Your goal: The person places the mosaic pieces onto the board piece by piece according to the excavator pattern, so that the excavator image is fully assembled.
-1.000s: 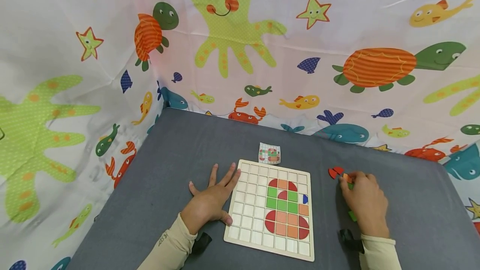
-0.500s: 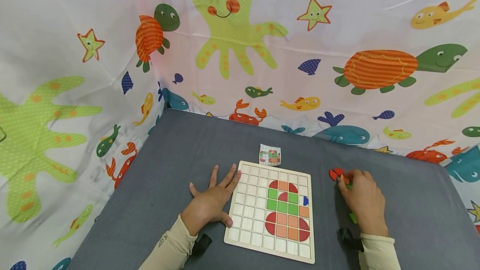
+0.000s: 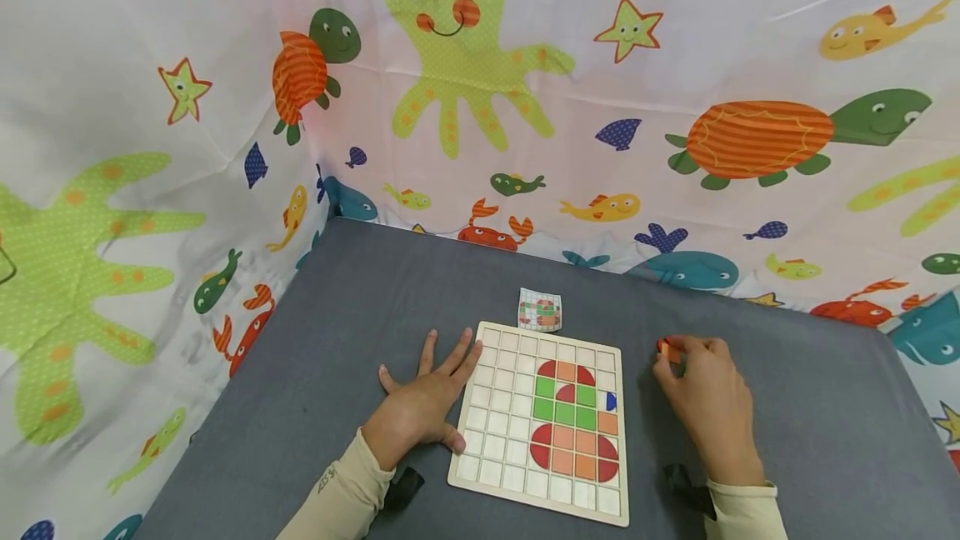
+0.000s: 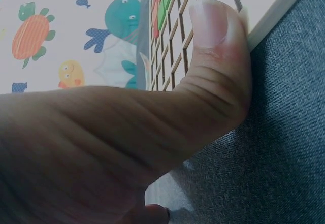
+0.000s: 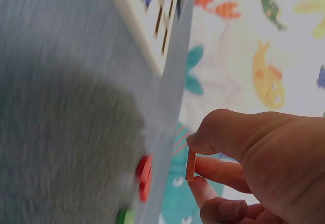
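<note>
An orange square piece [image 3: 672, 352] is pinched between the thumb and fingers of the right hand [image 3: 711, 402]; the right wrist view shows the orange piece [image 5: 191, 164] edge-on, off the table. On the wooden grid board [image 3: 491, 444] lie red, green and orange pieces and one blue piece [image 3: 611, 401]. The left hand [image 3: 420, 411] rests with fingers spread at the board's left edge, and its thumb [image 4: 218, 56] lies on the rim in the left wrist view. Red pieces [image 5: 144, 176] lie on the table close to the right hand.
A small printed card [image 3: 540, 310] lies just behind the board. Part of a green piece [image 5: 125, 216] shows in the right wrist view. The grey table [image 3: 375, 290] ends at a curtain [image 3: 480, 173] printed with sea animals.
The right hand has shifted a little to the left with the orange piece, now off the table, and covers most of the red pieces in the head view. The left hand has not moved.
</note>
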Available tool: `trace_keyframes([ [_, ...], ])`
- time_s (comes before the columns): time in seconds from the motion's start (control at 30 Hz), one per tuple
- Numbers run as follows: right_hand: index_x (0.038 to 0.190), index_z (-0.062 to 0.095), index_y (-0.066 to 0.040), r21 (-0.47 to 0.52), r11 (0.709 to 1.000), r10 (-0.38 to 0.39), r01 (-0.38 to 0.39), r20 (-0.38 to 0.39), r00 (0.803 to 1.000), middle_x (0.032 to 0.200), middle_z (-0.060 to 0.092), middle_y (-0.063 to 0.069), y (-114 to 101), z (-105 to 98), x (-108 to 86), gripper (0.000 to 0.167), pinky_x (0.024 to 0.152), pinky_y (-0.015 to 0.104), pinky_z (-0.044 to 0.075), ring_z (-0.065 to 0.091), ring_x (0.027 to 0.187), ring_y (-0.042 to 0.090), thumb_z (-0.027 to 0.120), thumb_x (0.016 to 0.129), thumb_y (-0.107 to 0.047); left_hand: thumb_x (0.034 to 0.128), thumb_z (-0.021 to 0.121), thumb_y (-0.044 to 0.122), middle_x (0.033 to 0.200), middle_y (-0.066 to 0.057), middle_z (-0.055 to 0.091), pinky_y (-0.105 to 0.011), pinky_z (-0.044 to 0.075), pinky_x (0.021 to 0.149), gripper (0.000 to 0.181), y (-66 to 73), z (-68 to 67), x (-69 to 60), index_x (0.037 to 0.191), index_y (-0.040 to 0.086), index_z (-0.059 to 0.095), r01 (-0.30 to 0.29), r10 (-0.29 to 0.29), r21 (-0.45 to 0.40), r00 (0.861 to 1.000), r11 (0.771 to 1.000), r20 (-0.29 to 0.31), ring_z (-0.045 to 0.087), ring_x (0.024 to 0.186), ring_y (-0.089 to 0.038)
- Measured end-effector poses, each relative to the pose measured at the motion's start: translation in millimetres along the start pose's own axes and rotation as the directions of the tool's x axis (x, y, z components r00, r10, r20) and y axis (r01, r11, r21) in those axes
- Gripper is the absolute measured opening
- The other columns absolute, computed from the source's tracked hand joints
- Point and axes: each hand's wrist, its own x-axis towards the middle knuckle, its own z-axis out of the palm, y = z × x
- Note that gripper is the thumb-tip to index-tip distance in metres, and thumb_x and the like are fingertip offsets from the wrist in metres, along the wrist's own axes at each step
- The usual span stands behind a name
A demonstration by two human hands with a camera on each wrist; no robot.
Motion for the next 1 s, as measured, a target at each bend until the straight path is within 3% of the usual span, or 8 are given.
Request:
trace_keyframes([
  [0.13,0.12,0.076,0.002,0.034,0.996,-0.078,0.079,-0.023,0.997,0.117,0.062,0.03,-19,2,-6.7,0.035,0.054,0.054,0.055,0.068,0.079,0.041,0.076,0.095,-0.022,0.0612,0.098,0.039,0.18,0.007,0.0,-0.099,0.008,0.098,0.142,-0.8,1.1,0.7,0.173,0.029,0.012,-0.008,0.008,-0.007,1.0,1.0,-0.008,-0.01,0.164,-0.04],
  [0.3,0.115,0.078,-0.003,0.048,0.985,-0.166,0.166,-0.008,0.986,0.113,0.064,0.026,-41,7,-13.7,0.03,0.045,0.038,0.048,0.061,0.065,0.028,0.08,0.094,-0.025,0.0613,0.098,0.039,0.18,0.006,0.001,-0.099,0.007,0.097,0.141,0.0,0.8,1.2,0.173,0.027,0.013,-0.024,0.024,-0.011,1.0,1.0,-0.011,-0.009,0.164,-0.042],
  [0.5,0.114,0.079,-0.006,0.069,0.972,-0.229,0.226,0.033,0.973,0.112,0.066,0.021,-69,15,-18.2,0.03,0.048,0.037,0.052,0.061,0.064,0.023,0.082,0.094,-0.027,0.0622,0.098,0.039,0.181,0.005,0.001,-0.1,0.007,0.097,0.14,0.2,-0.7,0.8,0.173,0.026,0.013,-0.026,0.025,-0.015,1.0,1.0,-0.009,-0.01,0.164,-0.042],
  [0.77,0.11,0.077,-0.01,0.107,0.946,-0.313,0.305,0.062,0.948,0.107,0.067,0.015,-103,30,-29.5,0.023,0.043,0.027,0.04,0.049,0.057,0.013,0.082,0.092,-0.023,0.0611,0.097,0.04,0.18,0.005,0.001,-0.099,0.007,0.097,0.14,-0.6,1.3,-0.3,0.173,0.026,0.014,-0.017,0.017,-0.012,1.0,1.0,-0.013,-0.01,0.164,-0.042],
  [1.0,0.108,0.075,-0.013,0.096,0.933,-0.355,0.346,0.097,0.93,0.097,0.064,0.007,-122,42,-36.7,0.021,0.042,0.025,0.037,0.045,0.051,0.006,0.082,0.092,-0.025,0.0609,0.098,0.039,0.18,0.005,0.002,-0.1,0.008,0.097,0.14,-0.7,2.2,0.3,0.173,0.027,0.014,-0.014,0.013,-0.008,1.0,1.0,-0.017,-0.009,0.164,-0.042],
])
